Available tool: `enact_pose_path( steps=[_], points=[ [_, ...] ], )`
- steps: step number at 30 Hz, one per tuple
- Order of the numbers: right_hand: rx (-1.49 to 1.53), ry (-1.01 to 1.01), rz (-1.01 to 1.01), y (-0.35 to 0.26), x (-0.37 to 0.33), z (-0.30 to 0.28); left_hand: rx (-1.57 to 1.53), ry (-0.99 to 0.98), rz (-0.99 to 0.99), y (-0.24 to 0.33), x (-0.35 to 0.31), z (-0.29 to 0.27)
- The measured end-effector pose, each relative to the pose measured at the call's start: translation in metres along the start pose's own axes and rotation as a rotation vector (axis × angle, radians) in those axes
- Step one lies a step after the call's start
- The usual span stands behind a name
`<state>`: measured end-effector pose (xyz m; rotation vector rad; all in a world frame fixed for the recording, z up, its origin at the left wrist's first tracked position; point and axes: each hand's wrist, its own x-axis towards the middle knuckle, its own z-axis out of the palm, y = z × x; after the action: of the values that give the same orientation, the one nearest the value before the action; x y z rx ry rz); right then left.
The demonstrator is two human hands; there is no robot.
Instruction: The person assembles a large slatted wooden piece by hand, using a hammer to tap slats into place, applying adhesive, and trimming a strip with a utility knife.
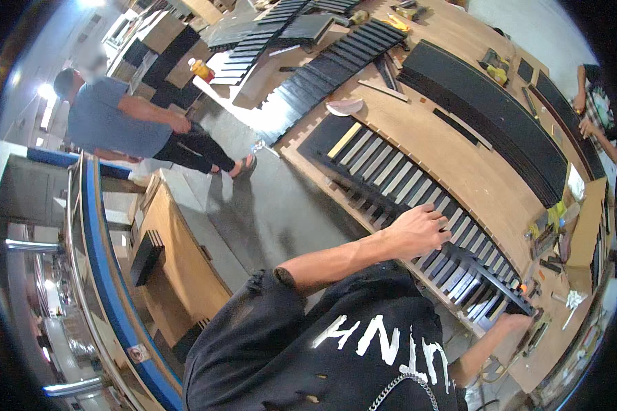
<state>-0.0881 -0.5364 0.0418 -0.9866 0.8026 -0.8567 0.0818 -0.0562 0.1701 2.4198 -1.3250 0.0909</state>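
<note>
A long black slatted panel (403,179) with pale strips between its bars lies along the near edge of the wooden table (473,161). My left hand (421,229) rests over the middle of the panel, its fingers bent together and down among the slats. Whatever its fingertips grip is hidden. At the panel's right end, my right hand (511,325) holds the corner, with most of its fingers out of sight under the edge. Nearer to me, a further row of black bars (452,274) runs below the panel's rail.
A stack of long black boards (476,113) lies across the table, beyond a pinkish curved piece (344,107). More slatted panels (329,68) lie at the far left. A person (120,120) stands left; another person's hands (588,127) are at far right. A cart (175,253) stands at left.
</note>
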Motion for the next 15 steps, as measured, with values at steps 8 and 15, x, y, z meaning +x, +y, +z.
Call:
enact_pose_path(
  steps=[8,15],
  points=[
    [-0.034,-0.029,0.027,0.010,-0.021,0.009,-0.010,0.008,-0.002,-0.016,-0.009,0.001],
    [-0.127,-0.039,-0.150,0.001,-0.028,0.007,0.047,-0.181,0.024,-0.020,0.038,-0.008]
  ],
)
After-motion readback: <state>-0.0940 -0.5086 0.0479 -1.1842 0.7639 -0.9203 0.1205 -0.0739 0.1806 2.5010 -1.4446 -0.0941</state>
